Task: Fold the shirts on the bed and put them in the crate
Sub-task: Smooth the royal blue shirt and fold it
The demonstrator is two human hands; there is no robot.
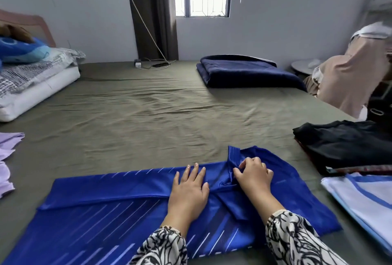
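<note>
A shiny blue shirt with thin white diagonal stripes (101, 209) lies spread across the near part of the olive-green bed (148, 116), its far long edge folded over. My left hand (188, 190) presses flat on the shirt with straight fingers. Just to its right, my right hand (253, 176) pinches a bunched sleeve of the same shirt with curled fingers. No crate is in view.
Black folded clothes (343, 144) and a white-and-blue shirt (364, 203) lie at the right edge. Lilac cloth (6, 158) lies at the left. A folded navy blanket (244, 71) sits far right, pillows (31, 78) far left, a person in beige (350, 74) beside the bed.
</note>
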